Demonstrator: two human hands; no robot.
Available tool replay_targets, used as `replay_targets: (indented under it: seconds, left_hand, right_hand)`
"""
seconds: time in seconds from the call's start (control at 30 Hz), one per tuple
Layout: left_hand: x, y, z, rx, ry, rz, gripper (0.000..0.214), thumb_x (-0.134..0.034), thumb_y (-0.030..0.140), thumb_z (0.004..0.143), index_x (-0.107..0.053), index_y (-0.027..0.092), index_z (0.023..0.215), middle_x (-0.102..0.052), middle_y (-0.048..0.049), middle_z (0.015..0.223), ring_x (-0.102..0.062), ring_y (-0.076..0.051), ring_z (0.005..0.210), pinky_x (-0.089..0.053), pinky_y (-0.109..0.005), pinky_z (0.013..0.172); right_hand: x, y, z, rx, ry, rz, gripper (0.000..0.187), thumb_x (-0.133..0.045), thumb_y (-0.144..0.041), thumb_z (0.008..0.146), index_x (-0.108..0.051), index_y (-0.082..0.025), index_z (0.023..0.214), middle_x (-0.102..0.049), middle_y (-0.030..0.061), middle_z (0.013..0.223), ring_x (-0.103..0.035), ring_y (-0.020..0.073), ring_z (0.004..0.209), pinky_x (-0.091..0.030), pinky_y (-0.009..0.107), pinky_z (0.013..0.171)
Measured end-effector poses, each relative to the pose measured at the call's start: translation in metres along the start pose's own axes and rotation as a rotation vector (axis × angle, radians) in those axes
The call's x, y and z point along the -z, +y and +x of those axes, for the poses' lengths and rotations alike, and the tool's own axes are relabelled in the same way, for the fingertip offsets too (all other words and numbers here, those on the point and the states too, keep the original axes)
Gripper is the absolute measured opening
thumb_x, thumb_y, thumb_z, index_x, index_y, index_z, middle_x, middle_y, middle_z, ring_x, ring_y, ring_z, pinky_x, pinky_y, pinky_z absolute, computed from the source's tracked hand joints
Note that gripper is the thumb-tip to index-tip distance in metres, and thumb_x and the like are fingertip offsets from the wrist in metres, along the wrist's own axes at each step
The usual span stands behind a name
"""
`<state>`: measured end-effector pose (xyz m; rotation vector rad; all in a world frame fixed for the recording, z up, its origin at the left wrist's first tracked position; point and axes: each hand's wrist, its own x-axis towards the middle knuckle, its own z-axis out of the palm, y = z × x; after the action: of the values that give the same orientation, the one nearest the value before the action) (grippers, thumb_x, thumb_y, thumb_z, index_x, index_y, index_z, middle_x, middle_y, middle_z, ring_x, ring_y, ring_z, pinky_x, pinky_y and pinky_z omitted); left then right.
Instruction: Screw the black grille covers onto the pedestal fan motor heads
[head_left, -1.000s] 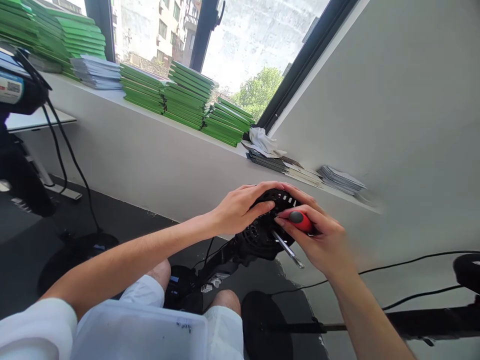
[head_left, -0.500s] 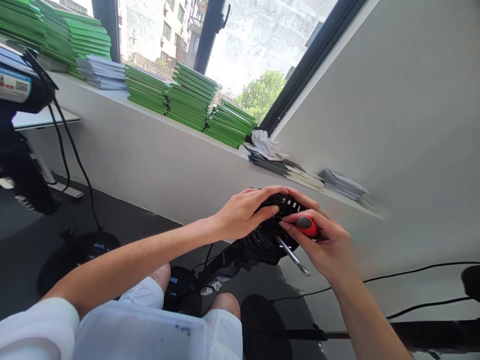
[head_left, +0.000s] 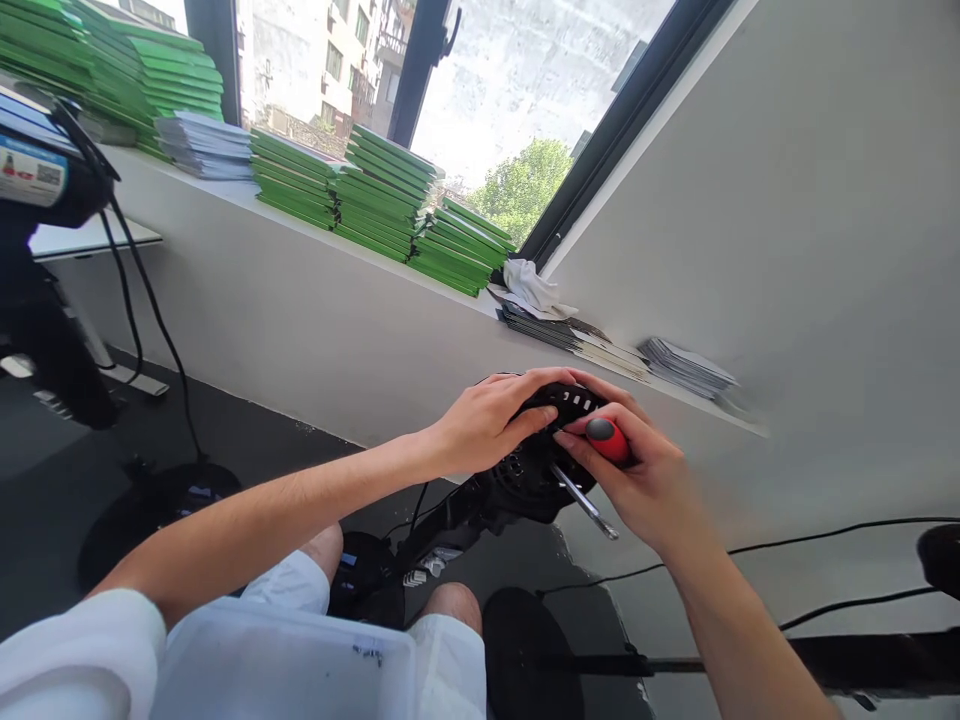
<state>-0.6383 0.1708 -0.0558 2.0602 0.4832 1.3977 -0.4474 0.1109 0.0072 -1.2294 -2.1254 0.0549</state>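
A round black vented housing (head_left: 529,478) sits on top of a black stand in front of me, above my knees. My left hand (head_left: 484,425) lies over its top, fingers curled onto it. My right hand (head_left: 641,480) is closed round a screwdriver (head_left: 596,460) with a red and black handle; the metal shaft points down and to the right, away from the housing. The fingertips of both hands meet on the housing's upper edge.
A clear plastic box (head_left: 281,665) rests on my lap. Stacks of green booklets (head_left: 382,195) line the white window ledge, with paper piles (head_left: 686,365) further right. A black stand base (head_left: 525,640), cables (head_left: 825,535) and another black stand (head_left: 45,300) occupy the dark floor.
Both hands and the housing have shifted only slightly; the screwdriver's red handle has risen a little since half a second ago. The grip is unchanged.
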Motion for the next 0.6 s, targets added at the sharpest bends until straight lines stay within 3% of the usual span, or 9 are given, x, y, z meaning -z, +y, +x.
replay_targets:
  seconds: [0.13, 0.2, 0.3, 0.47, 0.6]
  left_hand:
    - [0.0006, -0.0003, -0.0009, -0.008, 0.000, -0.011, 0.037, -0.045, 0.032, 0.104, -0.051, 0.029, 0.141, -0.065, -0.0024, 0.144, -0.062, -0.024, 0.128, -0.045, -0.039, 0.114]
    - [0.0014, 0.0001, -0.0015, -0.009, -0.003, -0.023, 0.037, -0.044, 0.032, 0.104, -0.051, 0.030, 0.140, -0.065, -0.0022, 0.143, -0.063, -0.023, 0.128, -0.046, -0.039, 0.113]
    - [0.0027, 0.0000, -0.0028, -0.003, -0.028, -0.028, 0.041, -0.046, 0.031, 0.101, -0.047, 0.028, 0.142, -0.065, -0.0053, 0.142, -0.063, -0.025, 0.127, -0.048, -0.040, 0.111]
    - [0.0037, -0.0016, -0.0050, -0.076, -0.063, -0.014, 0.059, -0.062, 0.032, 0.092, -0.042, 0.026, 0.147, -0.055, -0.0106, 0.152, -0.056, -0.027, 0.137, -0.045, -0.042, 0.116]
    - [0.0032, -0.0010, -0.0038, -0.074, -0.064, 0.028, 0.034, -0.060, 0.041, 0.098, -0.060, 0.025, 0.129, -0.058, -0.0116, 0.146, -0.043, -0.028, 0.149, -0.045, -0.041, 0.115]
  right_hand:
    - [0.0001, -0.0040, 0.0020, -0.108, -0.010, 0.059, 0.023, -0.071, -0.045, 0.090, -0.060, -0.029, 0.101, -0.055, 0.0050, 0.153, -0.055, 0.0287, 0.138, -0.044, 0.051, 0.114]
    - [0.0001, -0.0045, 0.0026, -0.172, -0.012, 0.118, 0.038, -0.074, -0.048, 0.087, -0.056, -0.031, 0.116, -0.051, 0.0067, 0.156, -0.053, 0.0281, 0.140, -0.046, 0.049, 0.113]
    - [-0.0010, -0.0029, 0.0033, -0.272, -0.031, 0.174, 0.056, -0.076, -0.052, 0.084, -0.054, -0.031, 0.130, -0.063, 0.0084, 0.140, -0.063, 0.0270, 0.125, -0.052, 0.047, 0.107]
    - [-0.0052, -0.0012, 0.0041, -0.322, 0.005, 0.234, 0.055, -0.078, -0.050, 0.081, -0.058, -0.028, 0.127, -0.072, 0.0039, 0.110, -0.069, 0.0237, 0.099, -0.055, 0.045, 0.095]
    - [-0.0075, -0.0039, 0.0030, -0.334, 0.013, 0.256, 0.058, -0.077, -0.053, 0.080, -0.058, -0.027, 0.129, -0.071, 0.0035, 0.111, -0.068, 0.0225, 0.098, -0.056, 0.042, 0.091]
